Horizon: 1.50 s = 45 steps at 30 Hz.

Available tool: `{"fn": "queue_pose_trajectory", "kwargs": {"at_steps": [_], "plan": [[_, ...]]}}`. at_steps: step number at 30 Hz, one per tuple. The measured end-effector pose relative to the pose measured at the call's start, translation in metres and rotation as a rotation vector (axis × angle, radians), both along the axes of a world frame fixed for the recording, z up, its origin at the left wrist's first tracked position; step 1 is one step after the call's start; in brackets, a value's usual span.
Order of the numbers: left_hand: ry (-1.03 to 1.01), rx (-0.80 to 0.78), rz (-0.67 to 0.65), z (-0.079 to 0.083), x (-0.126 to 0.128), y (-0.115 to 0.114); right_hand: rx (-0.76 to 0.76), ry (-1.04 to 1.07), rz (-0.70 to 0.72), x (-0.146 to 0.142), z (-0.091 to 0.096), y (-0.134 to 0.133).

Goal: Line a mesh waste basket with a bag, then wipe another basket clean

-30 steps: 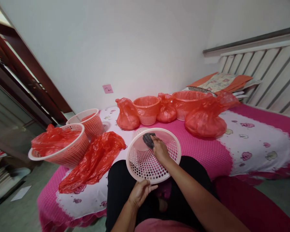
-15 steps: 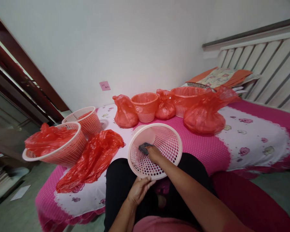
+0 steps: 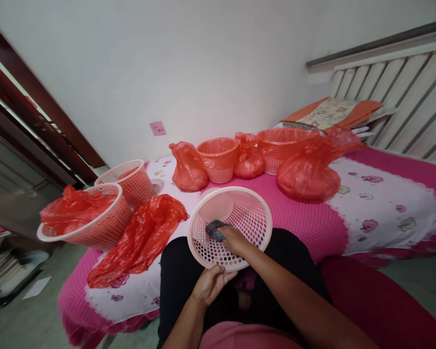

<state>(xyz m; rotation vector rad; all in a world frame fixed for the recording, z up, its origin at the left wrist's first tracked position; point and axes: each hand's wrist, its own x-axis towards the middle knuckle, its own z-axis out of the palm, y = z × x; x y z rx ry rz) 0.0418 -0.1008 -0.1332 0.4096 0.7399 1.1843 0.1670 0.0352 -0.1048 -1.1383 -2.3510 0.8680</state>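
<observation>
A pale pink plastic basket (image 3: 254, 213) with a perforated wall rests tilted on my lap, its mouth facing me. At its near rim, my left hand (image 3: 211, 283) grips the edge with the thumb on top. My right hand (image 3: 235, 241) reaches inside, closed around a dark grey cloth (image 3: 215, 230) that lies against the inner left wall. The fingertips under the cloth are hidden.
Left on the bed (image 3: 119, 305) lie a loose red plastic bag (image 3: 141, 242) and two more baskets, the nearer basket (image 3: 98, 228) holding red plastic. Along the wall stand tied red bags (image 3: 189, 169) and bag-covered baskets (image 3: 220, 174). A radiator (image 3: 403, 92) is at right.
My right hand and the cloth have moved slightly left and down within the basket. The basket has tilted a little toward the left; my left hand still holds its rim.
</observation>
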Motion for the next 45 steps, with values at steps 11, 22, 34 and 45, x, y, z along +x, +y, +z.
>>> {"fn": "queue_pose_trajectory", "kwargs": {"at_steps": [11,22,34,45], "plan": [[-0.013,0.022,-0.051,-0.004,-0.006,0.000,0.017,0.047,-0.005,0.013,0.017,-0.039],[0.067,0.007,0.096,-0.002,0.000,0.001,-0.129,0.324,0.000,0.004,0.026,-0.075],[0.115,0.046,0.078,0.006,0.004,0.000,-0.060,0.401,-0.026,0.001,0.003,-0.079],[0.119,0.007,0.100,0.007,0.002,0.000,-0.359,0.547,0.033,0.027,0.035,-0.070]]}}
